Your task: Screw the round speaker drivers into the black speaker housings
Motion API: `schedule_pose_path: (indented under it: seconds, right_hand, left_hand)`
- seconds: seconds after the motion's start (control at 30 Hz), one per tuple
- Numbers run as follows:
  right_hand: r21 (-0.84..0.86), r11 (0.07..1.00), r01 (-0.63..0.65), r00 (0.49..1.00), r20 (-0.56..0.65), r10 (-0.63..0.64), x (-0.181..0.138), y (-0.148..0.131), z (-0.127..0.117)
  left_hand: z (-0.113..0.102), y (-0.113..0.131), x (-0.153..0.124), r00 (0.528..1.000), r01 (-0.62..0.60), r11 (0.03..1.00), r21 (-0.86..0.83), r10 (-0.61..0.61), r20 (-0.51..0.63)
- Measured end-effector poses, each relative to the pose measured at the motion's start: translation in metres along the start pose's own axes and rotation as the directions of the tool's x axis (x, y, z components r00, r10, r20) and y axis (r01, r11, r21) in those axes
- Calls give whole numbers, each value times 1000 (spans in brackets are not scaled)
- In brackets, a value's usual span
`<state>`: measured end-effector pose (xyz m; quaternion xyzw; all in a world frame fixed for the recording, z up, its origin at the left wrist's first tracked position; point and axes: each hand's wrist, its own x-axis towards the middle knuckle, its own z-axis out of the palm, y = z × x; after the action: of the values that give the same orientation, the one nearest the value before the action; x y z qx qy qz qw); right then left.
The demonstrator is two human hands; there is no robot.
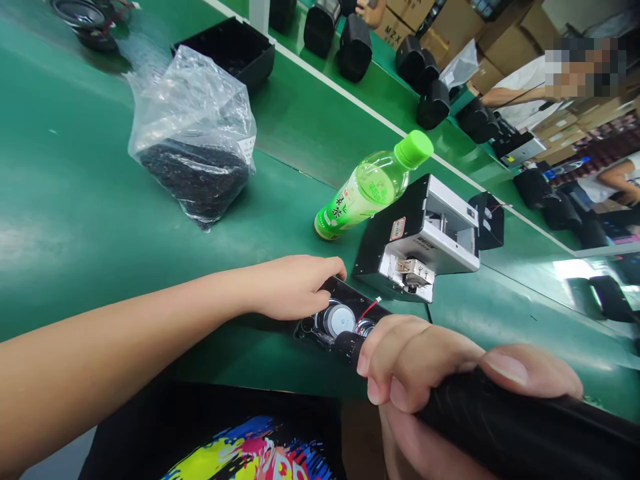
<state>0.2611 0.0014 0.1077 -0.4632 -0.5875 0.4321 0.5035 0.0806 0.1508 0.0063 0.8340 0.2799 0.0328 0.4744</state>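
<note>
My left hand lies curled on the near end of a black speaker panel and steadies it on the green belt; round driver cones and a red wire show in the panel. My right hand is wrapped round the thick black handle of a power screwdriver, close to the camera. The tool's black tip points down onto the panel by the drivers.
A green tea bottle leans beside a black and silver screw feeder box. A plastic bag of small black parts and a black tray lie further back. Black speaker housings line the far belt, where other people work.
</note>
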Motion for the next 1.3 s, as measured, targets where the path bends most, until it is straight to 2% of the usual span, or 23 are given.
schedule_pose_path:
  seconds: [0.2, 0.37, 0.53, 0.6, 0.9, 1.13, 1.3]
  right_hand:
    - [-61, 996, 58, 996, 70, -53, 21, 8, 14]
    - [-123, 987, 104, 991, 101, -92, 13, 18, 20]
    - [1, 944, 329, 944, 38, -329, -6, 37, 31]
    - [49, 927, 372, 928, 18, -373, -9, 42, 34]
    - [106, 933, 344, 939, -37, -342, -18, 46, 36]
    - [49, 905, 422, 902, -124, -413, -14, 54, 45]
    - [0, 928, 372, 917, -153, -368, -18, 53, 43]
  left_hand:
    - [-3, 6, 0, 1000, 13, 1000, 26, -13, 14]
    - [-3, 8, 1, 1000, -2, 999, 36, 1, 17]
    - [-3, 9, 3, 1000, -25, 998, 50, 24, 15]
    - [-3, 10, 3, 999, -31, 998, 56, 30, 10]
    - [-2, 10, 1, 999, -40, 997, 58, 41, -16]
    - [0, 6, 0, 999, -36, 998, 45, 37, -28]
    - [2, 0, 2, 998, -43, 999, 11, 43, -43]
